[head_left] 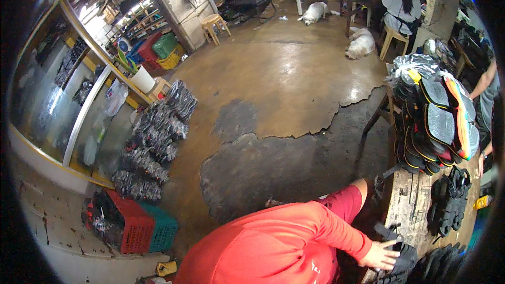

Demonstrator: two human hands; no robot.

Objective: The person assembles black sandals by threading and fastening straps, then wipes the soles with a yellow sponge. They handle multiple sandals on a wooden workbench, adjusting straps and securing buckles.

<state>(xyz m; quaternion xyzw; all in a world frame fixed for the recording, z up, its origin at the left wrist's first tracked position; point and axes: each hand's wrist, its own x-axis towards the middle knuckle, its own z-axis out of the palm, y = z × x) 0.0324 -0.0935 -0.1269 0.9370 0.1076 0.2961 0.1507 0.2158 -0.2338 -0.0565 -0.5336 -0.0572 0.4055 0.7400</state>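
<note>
At the lower right, my left hand (380, 255), in a long red sleeve, reaches over the edge of a worn wooden workbench (404, 200). Its fingers are stretched out and apart, touching or just above a dark strapped piece of footwear, apparently a black sandal (404, 257). I cannot make out any grip on it. A pair of black strapped sandals (451, 200) lies farther along the bench. Several more dark footwear pieces (442, 263) stand close together at the lower right rim. My right hand is out of the picture.
Stacked footwear soles (439, 118) rise on the bench. Another person's arm (485, 81) shows behind them. Bagged bundles (152, 142) and red and green crates (139, 226) line the left. Two pale dogs (361, 44) lie on the floor. A person (402, 5) sits at a far table.
</note>
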